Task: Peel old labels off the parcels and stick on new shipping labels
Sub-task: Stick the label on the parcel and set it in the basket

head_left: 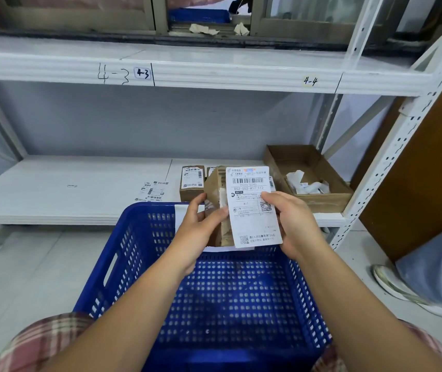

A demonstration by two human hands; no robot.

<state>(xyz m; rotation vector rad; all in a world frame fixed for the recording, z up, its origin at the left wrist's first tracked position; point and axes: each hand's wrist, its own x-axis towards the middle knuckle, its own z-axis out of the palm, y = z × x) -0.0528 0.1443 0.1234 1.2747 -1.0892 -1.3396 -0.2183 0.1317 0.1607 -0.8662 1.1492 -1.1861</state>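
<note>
A small brown cardboard parcel [215, 189] is held up over the far rim of a blue basket [134, 264]. My left hand [198, 232] grips the parcel's left side, thumb on its front. A white shipping label [252, 208] with a barcode and QR codes stands against the parcel's right face. My right hand [292, 224] pinches the label's right edge. Whether the label is stuck to the parcel or lifted off it I cannot tell. Another labelled brown parcel [191, 183] stands on the shelf behind. Loose label sheets [152, 191] lie on the shelf to its left.
An open cardboard box [319, 183] holding crumpled white label scraps sits on the shelf at right. The white shelf [53, 189] runs left, under an upper shelf marked 4-3 and 4-4. A perforated upright post [391, 162] stands at right, a brown board beside it.
</note>
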